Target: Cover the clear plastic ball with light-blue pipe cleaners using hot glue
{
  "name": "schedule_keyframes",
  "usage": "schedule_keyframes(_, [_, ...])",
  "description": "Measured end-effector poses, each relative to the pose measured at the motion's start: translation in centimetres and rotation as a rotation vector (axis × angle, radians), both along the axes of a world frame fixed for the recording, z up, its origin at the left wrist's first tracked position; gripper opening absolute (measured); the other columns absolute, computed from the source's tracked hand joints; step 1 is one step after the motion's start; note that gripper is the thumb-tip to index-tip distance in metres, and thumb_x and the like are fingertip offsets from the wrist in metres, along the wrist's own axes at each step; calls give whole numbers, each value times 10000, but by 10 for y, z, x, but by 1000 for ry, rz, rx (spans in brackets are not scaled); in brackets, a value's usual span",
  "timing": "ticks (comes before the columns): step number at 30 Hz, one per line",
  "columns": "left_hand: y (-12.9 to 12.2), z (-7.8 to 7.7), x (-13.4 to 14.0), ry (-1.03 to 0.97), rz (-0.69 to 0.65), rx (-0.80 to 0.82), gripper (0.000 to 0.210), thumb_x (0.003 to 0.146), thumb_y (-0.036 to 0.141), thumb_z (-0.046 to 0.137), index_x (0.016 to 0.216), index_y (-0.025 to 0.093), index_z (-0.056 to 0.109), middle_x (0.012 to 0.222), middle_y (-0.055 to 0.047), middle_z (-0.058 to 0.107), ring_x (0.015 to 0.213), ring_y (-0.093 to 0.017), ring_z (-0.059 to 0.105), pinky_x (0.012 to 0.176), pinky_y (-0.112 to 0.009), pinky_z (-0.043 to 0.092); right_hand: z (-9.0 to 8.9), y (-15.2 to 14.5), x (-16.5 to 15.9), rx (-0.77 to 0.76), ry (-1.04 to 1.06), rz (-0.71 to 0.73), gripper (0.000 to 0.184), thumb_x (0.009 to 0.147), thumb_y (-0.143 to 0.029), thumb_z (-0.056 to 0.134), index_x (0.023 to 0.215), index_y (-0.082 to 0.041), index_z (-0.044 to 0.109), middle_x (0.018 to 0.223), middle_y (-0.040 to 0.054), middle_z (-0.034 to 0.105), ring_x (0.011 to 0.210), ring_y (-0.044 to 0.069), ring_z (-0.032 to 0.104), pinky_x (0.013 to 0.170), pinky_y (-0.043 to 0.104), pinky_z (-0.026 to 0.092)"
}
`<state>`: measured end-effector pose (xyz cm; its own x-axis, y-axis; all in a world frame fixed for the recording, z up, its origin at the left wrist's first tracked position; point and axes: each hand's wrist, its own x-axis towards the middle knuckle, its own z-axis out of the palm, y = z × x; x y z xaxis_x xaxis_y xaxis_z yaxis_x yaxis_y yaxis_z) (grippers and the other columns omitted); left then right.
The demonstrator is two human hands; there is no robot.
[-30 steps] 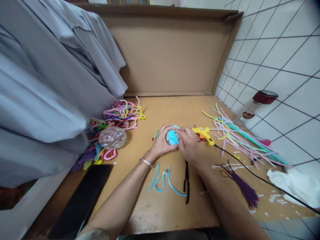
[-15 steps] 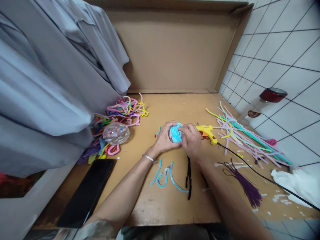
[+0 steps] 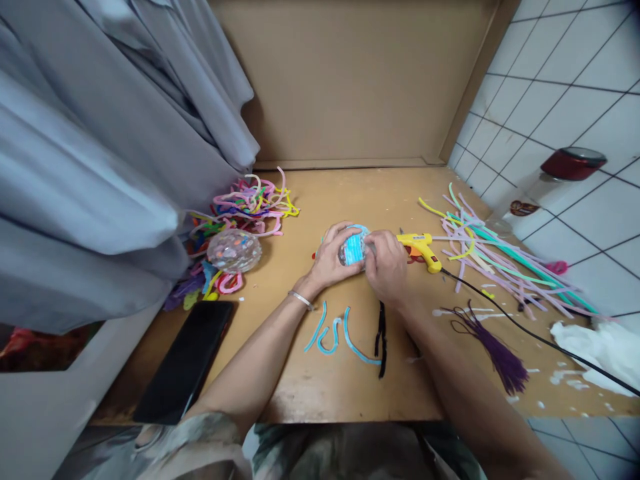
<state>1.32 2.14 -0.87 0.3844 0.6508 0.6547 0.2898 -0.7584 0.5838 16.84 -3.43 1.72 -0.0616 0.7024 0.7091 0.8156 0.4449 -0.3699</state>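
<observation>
My left hand (image 3: pixel 334 257) is wrapped around the left side of a clear, round plastic piece (image 3: pixel 355 249), its face covered with rows of light-blue pipe cleaner. At the right edge of this piece my right hand (image 3: pixel 387 265) has its fingers bent together in a pinch; what lies between the fingertips is hidden. Just beyond the right hand a yellow glue gun (image 3: pixel 420 250) rests on the table with its black cord running to the right. Nearer to me lie several cut pieces of blue pipe cleaner (image 3: pixel 356 343) and a black strip (image 3: pixel 381 340).
To the left, a second clear round piece (image 3: pixel 234 251) rests by a tangle of coloured pipe cleaners (image 3: pixel 250 207), above a black phone (image 3: pixel 185 363). Long pipe cleaners (image 3: pixel 500 260), a purple tassel (image 3: pixel 495 353), white tissue (image 3: pixel 595 347) and a red-lidded jar (image 3: pixel 540 193) are at right.
My view has tilted slightly, shifting the scene upward. My right fingers have moved from the blue face of the round piece to its right edge; the left hand keeps its hold.
</observation>
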Motion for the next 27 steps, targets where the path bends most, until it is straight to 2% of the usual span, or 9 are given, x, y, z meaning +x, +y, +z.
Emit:
schedule_keyframes(3, [3, -3, -1, -26, -31, -29, 565, 760, 346, 738, 1287, 234, 568, 1395, -137, 482, 1321, -306, 503, 1121, -479, 418, 5, -7, -4, 38, -47, 48, 146, 931, -197, 432, 929, -204, 578, 978, 110, 653, 929, 250, 559, 818, 387, 393])
schedule_keyframes(6, [5, -5, -2, -52, -55, -28, 551, 776, 380, 726, 1283, 224, 577, 1389, -141, 482, 1315, -304, 507, 1118, -465, 423, 11, -11, -7, 5, -58, 262, 131, 910, -182, 465, 853, -207, 579, 844, 65, 642, 819, 204, 564, 762, 339, 401])
schedule_keyframes(9, [6, -6, 0, -59, -33, -30, 524, 800, 379, 700, 1284, 219, 576, 1373, -139, 491, 1310, -297, 510, 1121, -462, 418, 17, -13, -8, -168, -45, 481, 121, 864, -146, 507, 802, -197, 597, 763, 28, 622, 714, 154, 546, 680, 275, 397])
schedule_keyframes(12, [5, -6, 0, -46, 17, -56, 558, 786, 421, 739, 1284, 235, 569, 1371, -131, 498, 1320, -305, 499, 1130, -482, 407, 25, -16, -7, -394, -117, 571, 134, 811, -96, 553, 746, -186, 630, 724, 9, 640, 681, 131, 545, 652, 248, 367])
schedule_keyframes(16, [3, -3, 0, -8, 56, -62, 638, 730, 440, 796, 1288, 249, 554, 1368, -123, 511, 1345, -318, 470, 1144, -514, 386, 33, -27, -7, -690, -311, 580, 176, 784, -78, 583, 817, -191, 713, 781, 20, 716, 692, 136, 579, 624, 248, 335])
schedule_keyframes(19, [1, -3, 1, -16, 51, -43, 633, 724, 417, 793, 1281, 240, 553, 1363, -127, 508, 1340, -310, 474, 1138, -511, 396, 33, -38, -15, -865, -486, 566, 313, 740, -37, 579, 921, -230, 746, 819, 17, 750, 708, 159, 624, 584, 253, 305])
schedule_keyframes(23, [1, -5, 3, -40, 59, -34, 610, 707, 375, 802, 1251, 237, 563, 1360, -126, 505, 1317, -302, 497, 1128, -506, 407, 30, -49, -30, -834, -667, 480, 246, 769, -21, 548, 833, -178, 726, 812, 77, 751, 703, 202, 651, 551, 280, 283])
schedule_keyframes(27, [1, -5, 3, -29, 74, -39, 622, 684, 331, 811, 1245, 245, 557, 1337, -119, 519, 1320, -308, 497, 1127, -513, 408, 26, -52, -32, -757, -678, 525, 214, 762, 16, 534, 745, -149, 668, 772, 88, 706, 670, 188, 621, 546, 284, 293])
